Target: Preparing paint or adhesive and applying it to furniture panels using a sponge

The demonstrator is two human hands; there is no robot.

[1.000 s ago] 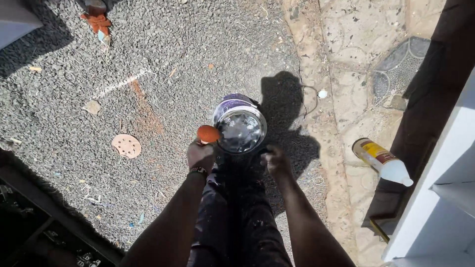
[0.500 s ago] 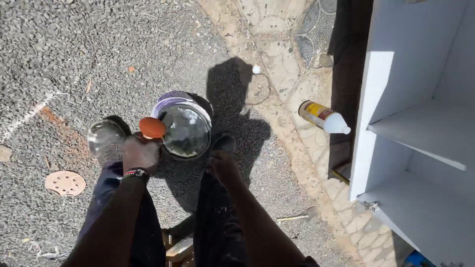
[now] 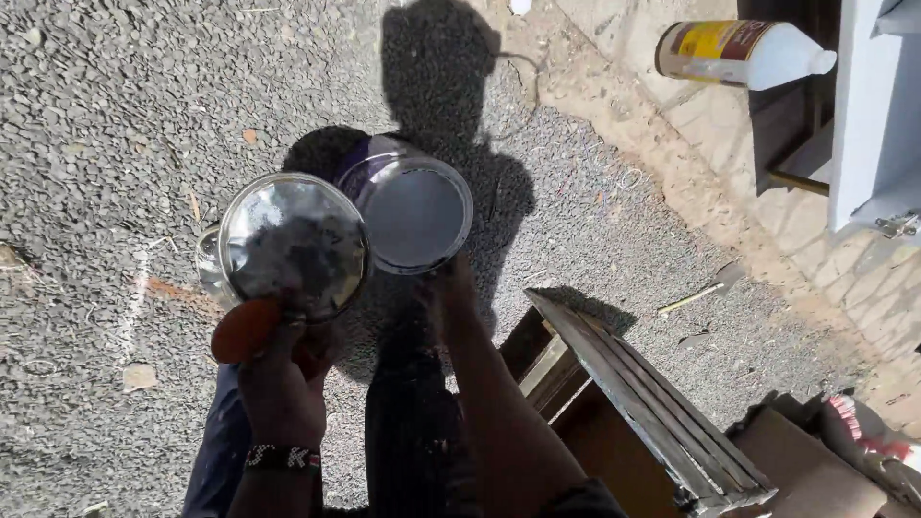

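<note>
1. Holding a round metal lid (image 3: 293, 245) just clear of the paint can (image 3: 414, 213), the left hand (image 3: 278, 384) has its fingers closed round an orange-brown tool handle (image 3: 245, 329) and the lid's near edge; whether the lid is pinched or only propped on the tool I cannot tell.
2. The can stands on the gravel ground (image 3: 115, 115) between the person's legs, its mouth open and a pale grey surface showing inside.
3. The right hand (image 3: 449, 293) rests against the can's near rim, fingers curled on it, seemingly steadying it.
4. Judged from this, the opening is done: the lid is off and overlaps the can's left side in view.
5. What seems left is setting the lid down and starting on the paint.
6. A white plastic bottle (image 3: 743, 53) lies well apart near a white cabinet (image 3: 878, 115); a wooden frame (image 3: 643, 403) sits beside the right leg.
</note>
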